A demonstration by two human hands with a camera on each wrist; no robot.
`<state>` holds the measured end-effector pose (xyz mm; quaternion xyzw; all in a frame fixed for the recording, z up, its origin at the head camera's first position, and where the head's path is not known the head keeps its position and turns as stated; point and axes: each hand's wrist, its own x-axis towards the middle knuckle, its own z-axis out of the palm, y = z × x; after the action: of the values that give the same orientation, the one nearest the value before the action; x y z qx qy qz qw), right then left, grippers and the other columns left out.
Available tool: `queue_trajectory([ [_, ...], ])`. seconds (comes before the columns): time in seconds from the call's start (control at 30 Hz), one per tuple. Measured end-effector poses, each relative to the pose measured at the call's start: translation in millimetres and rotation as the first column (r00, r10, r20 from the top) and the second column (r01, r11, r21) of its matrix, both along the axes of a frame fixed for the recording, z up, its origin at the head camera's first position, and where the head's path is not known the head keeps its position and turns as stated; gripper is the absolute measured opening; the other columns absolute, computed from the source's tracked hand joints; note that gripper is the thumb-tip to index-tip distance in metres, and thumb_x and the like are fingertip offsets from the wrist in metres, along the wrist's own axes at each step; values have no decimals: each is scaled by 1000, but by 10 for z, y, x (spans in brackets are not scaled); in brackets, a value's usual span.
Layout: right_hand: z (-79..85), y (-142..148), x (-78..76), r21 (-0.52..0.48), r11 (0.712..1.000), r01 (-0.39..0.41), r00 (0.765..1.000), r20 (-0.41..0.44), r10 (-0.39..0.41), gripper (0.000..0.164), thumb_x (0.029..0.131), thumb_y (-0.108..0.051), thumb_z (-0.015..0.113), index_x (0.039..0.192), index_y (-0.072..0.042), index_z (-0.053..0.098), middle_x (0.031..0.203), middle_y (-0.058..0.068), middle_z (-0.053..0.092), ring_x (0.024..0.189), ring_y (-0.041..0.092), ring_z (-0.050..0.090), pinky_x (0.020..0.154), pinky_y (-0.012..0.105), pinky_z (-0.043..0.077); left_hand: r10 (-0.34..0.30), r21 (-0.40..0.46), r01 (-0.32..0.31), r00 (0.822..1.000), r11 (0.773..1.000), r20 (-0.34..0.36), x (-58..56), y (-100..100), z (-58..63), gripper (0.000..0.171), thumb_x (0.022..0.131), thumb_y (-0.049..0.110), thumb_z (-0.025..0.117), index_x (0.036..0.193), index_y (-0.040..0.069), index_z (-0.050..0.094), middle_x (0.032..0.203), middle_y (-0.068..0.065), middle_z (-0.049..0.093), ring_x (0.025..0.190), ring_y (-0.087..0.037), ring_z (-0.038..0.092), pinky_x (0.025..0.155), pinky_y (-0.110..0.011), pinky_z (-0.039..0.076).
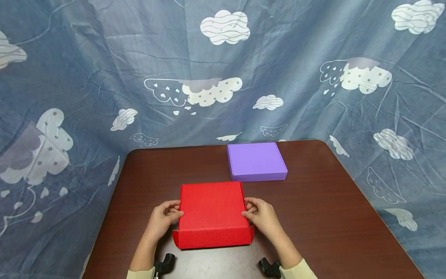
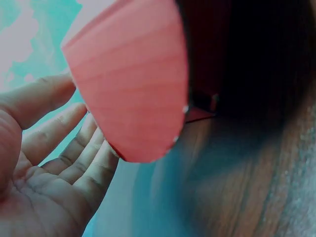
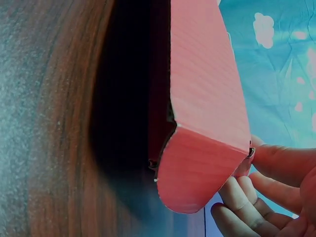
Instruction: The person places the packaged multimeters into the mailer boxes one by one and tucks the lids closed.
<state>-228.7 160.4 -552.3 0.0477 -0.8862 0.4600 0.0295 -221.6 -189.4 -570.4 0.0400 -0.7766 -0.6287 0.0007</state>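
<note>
A red cardboard box (image 1: pixel 211 205) is in the middle of the head view, its front flap (image 1: pixel 212 238) hanging over the near side with a small ear at each end. My left hand (image 1: pixel 161 221) grips the box's left edge, thumb on top and fingers along the side. On the opposite edge my right hand (image 1: pixel 264 217) pinches it the same way. In the left wrist view a rounded red ear (image 2: pixel 131 84) hides part of the grip. The right wrist view shows the flap's ear (image 3: pixel 197 170) standing away from the dark wooden surface, with a shadow beneath.
A closed purple box (image 1: pixel 258 161) lies on the brown table (image 1: pixel 324 205) behind the red one, toward the right. A blue cloud-patterned cloth (image 1: pixel 174 46) hangs around the table's far side and both sides. Black wrist cameras (image 1: pixel 165 264) sit at both wrists.
</note>
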Motion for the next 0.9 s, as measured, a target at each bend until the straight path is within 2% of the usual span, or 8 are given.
queue_trajectory([
  [0.17, 5, -11, 0, 11, 1000, 0, 1000, -14, 1, 42, 78, 2, 86, 117, 2, 71, 89, 6, 65, 72, 11, 66, 67, 24, 56, -9, -30, 8, 1000, 1000, -30, -4, 6, 4, 36, 83, -4, 80, 118, -7, 70, 98, -14, 68, 85, -20, 67, 72, -23, 55],
  [0.33, 69, -2, 114, 93, 994, -51, 999, -11, 53, 47, 82, -7, 86, 124, 0, 67, 91, 4, 61, 73, 9, 63, 68, 26, 54, -41, -127, 45, 998, 991, 39, 114, -19, 126, 39, 83, 1, 82, 118, -6, 67, 97, -11, 66, 81, -20, 65, 68, -26, 55],
  [0.47, 157, 31, 247, 152, 985, -81, 996, 33, 77, 54, 81, -17, 88, 127, 1, 65, 90, 1, 60, 73, 9, 62, 69, 28, 53, -104, -244, 129, 988, 961, 114, 236, -40, 286, 38, 81, 10, 86, 112, -2, 67, 91, -6, 63, 77, -19, 61, 64, -29, 52],
  [0.6, 222, 55, 361, 184, 980, -73, 995, 73, 60, 53, 79, -21, 90, 121, 0, 66, 87, -2, 62, 77, 12, 64, 73, 30, 54, -154, -318, 193, 977, 928, 144, 329, -42, 387, 35, 78, 15, 89, 101, 2, 67, 86, -3, 62, 75, -18, 59, 64, -31, 51],
  [0.77, 229, 56, 422, 232, 972, -36, 998, 64, 22, 40, 75, -20, 92, 103, -4, 69, 88, -1, 68, 80, 16, 67, 77, 37, 55, -145, -381, 188, 980, 905, 140, 380, -25, 379, 28, 76, 16, 90, 87, 5, 67, 83, -2, 62, 72, -16, 59, 63, -30, 50],
  [0.9, 209, 60, 450, 302, 953, -25, 999, 51, 10, 31, 75, -21, 91, 95, -8, 71, 85, -1, 70, 79, 19, 64, 74, 40, 52, -135, -423, 174, 983, 889, 121, 403, -11, 342, 25, 75, 18, 91, 80, 8, 68, 80, 0, 60, 71, -15, 57, 62, -30, 49],
])
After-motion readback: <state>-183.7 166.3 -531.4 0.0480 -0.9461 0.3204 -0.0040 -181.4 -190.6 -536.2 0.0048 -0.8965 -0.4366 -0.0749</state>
